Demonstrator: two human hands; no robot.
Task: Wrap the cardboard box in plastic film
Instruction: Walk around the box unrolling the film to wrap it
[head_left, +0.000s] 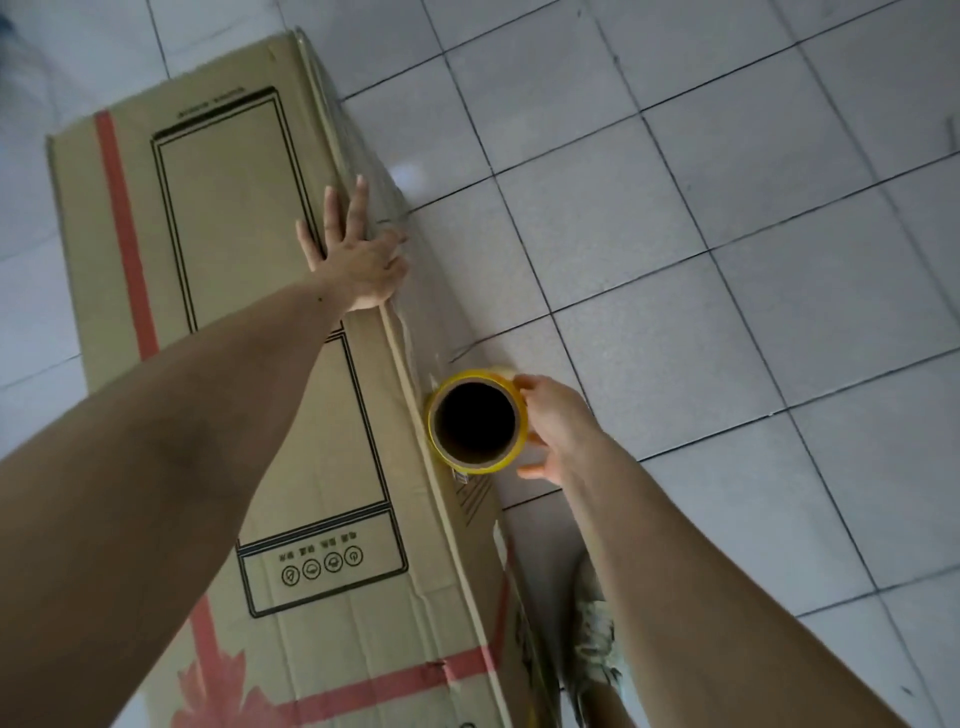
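From the head camera I am looking down on the cardboard box (228, 374), which is standing tall on the tiled floor (727, 234) and filling the left half of the picture, its printed face turned up toward me.

My left hand (353, 254) is lying flat on that face at the box's right-hand edge, fingers spread and released, gripping nothing; the thumb side is curling over the edge. I judge it is steadying the box and perhaps pinning the loose end of film there, though the film itself is too clear for me to be sure.

Just beside the same edge, nearer to me, my right hand (556, 426) is holding the roll of film (475, 422), fingers wrapped round its outer side. I am looking straight down the roll's dark cardboard core, so the roll is standing upright against the box's side face. On that side face between the two hands I am seeing a faint sheen and a few wrinkles, which could be film already lying there.

A shoe (595, 649) is showing beside the box's near corner.

To my mind this is an early pass of the wrapping. The next move calls for keeping the roll upright and the film taut while carrying it along the side face and round the corner.
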